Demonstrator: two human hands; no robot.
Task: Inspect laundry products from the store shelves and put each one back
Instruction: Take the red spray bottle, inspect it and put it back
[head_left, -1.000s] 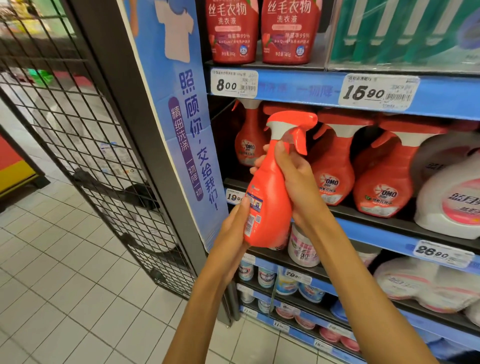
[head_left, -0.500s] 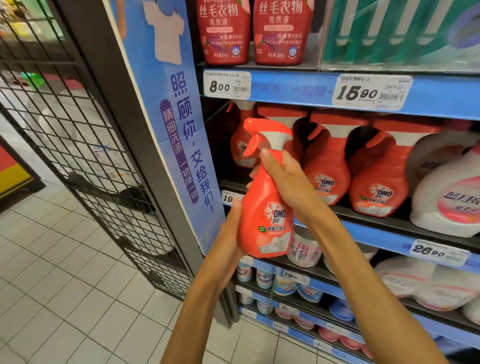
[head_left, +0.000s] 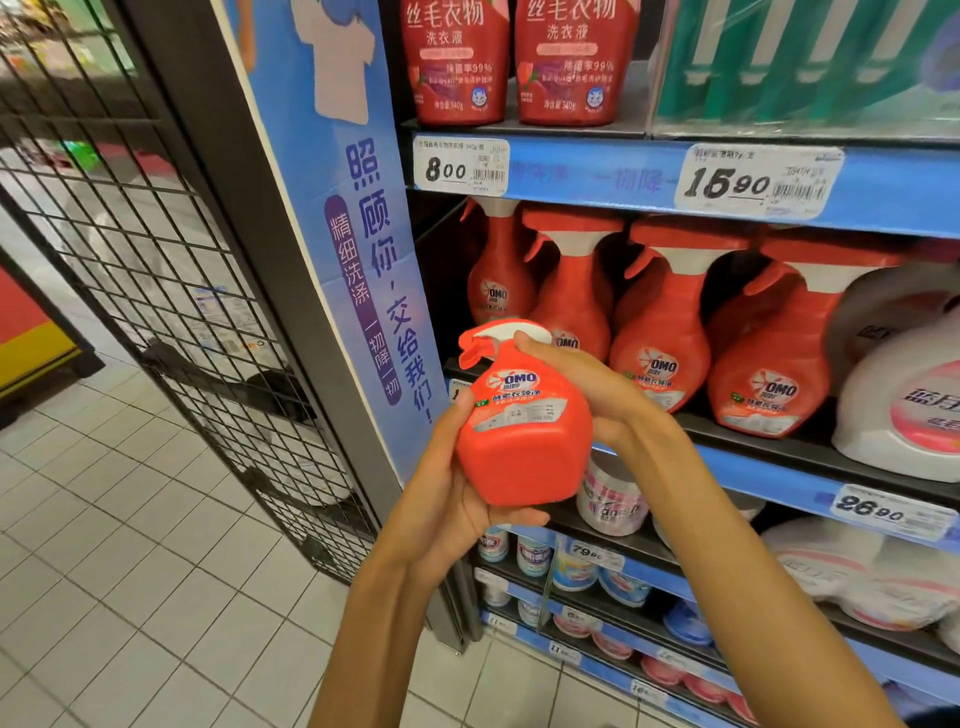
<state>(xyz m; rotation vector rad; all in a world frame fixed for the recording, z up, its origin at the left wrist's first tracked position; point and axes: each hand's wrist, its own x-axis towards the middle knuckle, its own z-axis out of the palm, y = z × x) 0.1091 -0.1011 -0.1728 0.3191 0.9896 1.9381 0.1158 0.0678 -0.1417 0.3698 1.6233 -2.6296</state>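
A red OMO spray bottle (head_left: 522, 423) is held in front of the shelves, tilted so its base faces me and its nozzle points away to the upper left. My left hand (head_left: 457, 499) cups the base from below with fingers curled round it. My right hand (head_left: 582, 384) grips the neck and upper body from the right. Behind it, a row of matching red spray bottles (head_left: 660, 332) stands on the middle shelf (head_left: 779, 470).
White detergent jugs (head_left: 904, 395) stand right of the red bottles. Red pouches (head_left: 457, 62) fill the top shelf. Tubs and bags sit on lower shelves. A blue banner (head_left: 363, 234) and a wire mesh panel (head_left: 156, 249) flank the shelves at left, above the tiled floor (head_left: 130, 597).
The bottle turned from showing its back label to its front label, then tipped over so its base faces me. It came lower, and my left hand slid under the base.
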